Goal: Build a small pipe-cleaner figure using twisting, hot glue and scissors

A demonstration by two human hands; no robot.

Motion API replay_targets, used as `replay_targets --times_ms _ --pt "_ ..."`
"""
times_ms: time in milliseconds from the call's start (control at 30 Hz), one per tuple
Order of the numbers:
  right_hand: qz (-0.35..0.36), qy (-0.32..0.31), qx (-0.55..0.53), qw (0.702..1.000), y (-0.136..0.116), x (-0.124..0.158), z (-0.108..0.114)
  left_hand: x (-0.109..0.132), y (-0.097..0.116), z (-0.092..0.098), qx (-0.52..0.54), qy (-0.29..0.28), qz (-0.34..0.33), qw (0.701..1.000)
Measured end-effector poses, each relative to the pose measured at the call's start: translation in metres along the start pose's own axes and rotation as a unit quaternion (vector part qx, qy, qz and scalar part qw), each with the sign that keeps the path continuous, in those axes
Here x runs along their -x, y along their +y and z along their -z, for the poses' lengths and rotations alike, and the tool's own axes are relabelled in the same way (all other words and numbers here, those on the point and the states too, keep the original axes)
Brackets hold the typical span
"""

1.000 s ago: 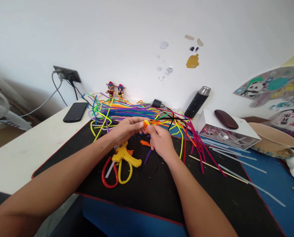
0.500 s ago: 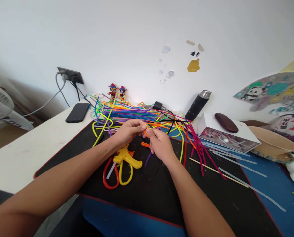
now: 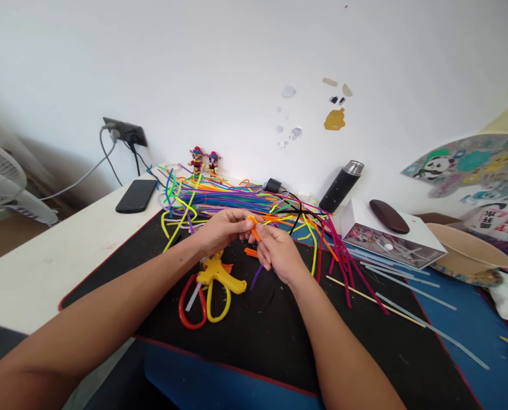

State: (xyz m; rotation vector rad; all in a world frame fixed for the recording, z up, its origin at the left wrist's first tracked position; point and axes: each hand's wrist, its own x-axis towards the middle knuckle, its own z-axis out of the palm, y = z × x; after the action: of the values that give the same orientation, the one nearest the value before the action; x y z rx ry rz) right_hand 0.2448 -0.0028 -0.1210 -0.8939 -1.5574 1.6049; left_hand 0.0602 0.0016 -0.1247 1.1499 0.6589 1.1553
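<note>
My left hand (image 3: 222, 229) and my right hand (image 3: 279, 251) meet above the black mat (image 3: 254, 336), both pinching a short orange pipe cleaner piece (image 3: 254, 225) between their fingertips. Just behind them lies a big pile of colourful pipe cleaners (image 3: 237, 199). A second orange scrap (image 3: 250, 252) and a purple piece (image 3: 256, 275) lie on the mat under my right hand. A yellow glue gun (image 3: 218, 272) rests below my left hand, over red and yellow scissors (image 3: 196, 299).
A black phone (image 3: 136, 195) lies on the white desk at the left, near a wall socket (image 3: 125, 131) with cables. A black flask (image 3: 340, 186), a white box (image 3: 386, 236) with a dark case on it, clear glue sticks (image 3: 408, 276) and a bowl (image 3: 467, 250) stand at the right.
The view has dropped slightly. My fingers have kept working the orange piece in the same spot, and more of it shows between my fingertips than half a second ago.
</note>
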Motion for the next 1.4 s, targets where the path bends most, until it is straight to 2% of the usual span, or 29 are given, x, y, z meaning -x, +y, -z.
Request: replay_targets --times_ms 200,333,433,567,767,900,1100,1200,1333,1400 --pt "-0.017 -0.018 -0.011 1.0 0.002 0.0 -0.001 0.0 -0.007 0.0 -0.022 0.024 -0.018 0.999" --pt "-0.026 -0.012 -0.003 1.0 0.007 -0.002 0.0 -0.001 -0.005 -0.001 -0.086 0.039 -0.036 0.995" --pt "-0.014 0.004 0.057 0.998 0.011 -0.003 0.001 -0.001 0.0 -0.002 -0.134 0.058 -0.046 0.988" --pt "0.039 0.018 0.159 0.986 0.014 -0.003 0.002 -0.002 0.004 0.0 -0.145 0.09 -0.046 0.984" --pt "0.088 0.049 0.256 0.961 0.018 -0.001 0.001 -0.004 0.002 0.001 -0.142 0.084 -0.041 0.985" --pt "0.072 0.059 0.263 0.96 0.02 -0.002 0.0 -0.006 -0.005 0.003 -0.134 0.077 -0.04 0.987" --pt "0.132 0.076 0.3 0.942 0.021 -0.006 0.002 -0.009 -0.015 0.005 -0.112 0.078 -0.031 0.99" --pt "0.137 0.078 0.323 0.933 0.023 -0.007 0.004 -0.009 -0.015 0.005 -0.124 0.08 -0.027 0.989" --pt "0.14 0.078 0.321 0.933 0.028 -0.009 0.005 -0.008 -0.014 0.005 -0.163 0.091 -0.037 0.982" --pt "0.126 0.076 0.292 0.945 0.032 -0.01 0.005 -0.009 -0.015 0.005 -0.155 0.092 -0.034 0.983"
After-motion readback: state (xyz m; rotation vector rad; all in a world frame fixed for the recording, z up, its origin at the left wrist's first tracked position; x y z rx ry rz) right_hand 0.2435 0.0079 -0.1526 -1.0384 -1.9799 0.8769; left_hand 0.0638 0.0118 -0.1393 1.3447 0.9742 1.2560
